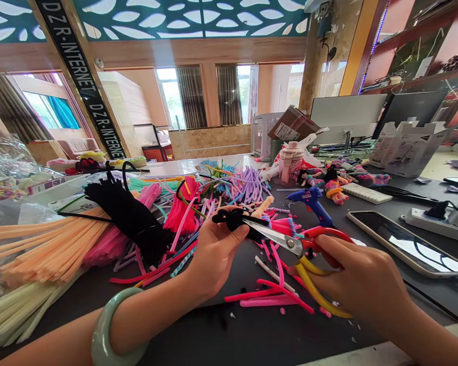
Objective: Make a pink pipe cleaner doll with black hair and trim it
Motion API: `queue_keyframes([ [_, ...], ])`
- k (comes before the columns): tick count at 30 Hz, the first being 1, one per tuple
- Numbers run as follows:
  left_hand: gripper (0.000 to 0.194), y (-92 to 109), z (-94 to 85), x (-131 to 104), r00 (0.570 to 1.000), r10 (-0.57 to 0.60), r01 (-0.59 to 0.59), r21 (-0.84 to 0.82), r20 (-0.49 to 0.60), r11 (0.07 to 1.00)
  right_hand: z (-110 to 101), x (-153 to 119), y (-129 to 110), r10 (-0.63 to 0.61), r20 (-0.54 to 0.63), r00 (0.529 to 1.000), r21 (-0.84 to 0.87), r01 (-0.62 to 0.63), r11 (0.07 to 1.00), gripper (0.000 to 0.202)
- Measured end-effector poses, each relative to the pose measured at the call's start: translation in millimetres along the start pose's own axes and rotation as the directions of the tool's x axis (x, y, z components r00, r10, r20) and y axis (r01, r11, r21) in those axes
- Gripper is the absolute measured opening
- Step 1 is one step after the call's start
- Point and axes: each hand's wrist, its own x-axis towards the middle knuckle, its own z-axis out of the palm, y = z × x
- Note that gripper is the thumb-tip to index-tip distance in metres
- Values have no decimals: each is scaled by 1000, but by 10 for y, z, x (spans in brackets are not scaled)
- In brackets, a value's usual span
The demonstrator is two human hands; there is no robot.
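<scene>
My left hand, with a green bangle on its wrist, pinches a pipe-cleaner doll. Black fuzz covers its near end; a beige limb and pink and blue parts show beyond. My right hand is wrapped around scissors with one red and one yellow handle loop. Their blades point left and reach the black fuzz beside my left thumb. Whether a strand lies between the blades I cannot make out. Cut pink and red pipe cleaners lie on the dark table below.
Bundles of black, peach and pink pipe cleaners crowd the left. A blue glue gun, a pink bottle and finished dolls stand or lie behind. To the right are a phone and a power strip.
</scene>
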Motion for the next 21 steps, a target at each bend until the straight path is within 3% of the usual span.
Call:
queue_keyframes([
  [9,37,-1,-8,-4,1000,-7,7,17,-5,1000,16,-35,11,-19,-9,1000,3,19,1000,39],
  [21,37,-4,3,-24,1000,-6,6,32,5,999,23,-61,4,-3,66,998,-33,6,999,31],
])
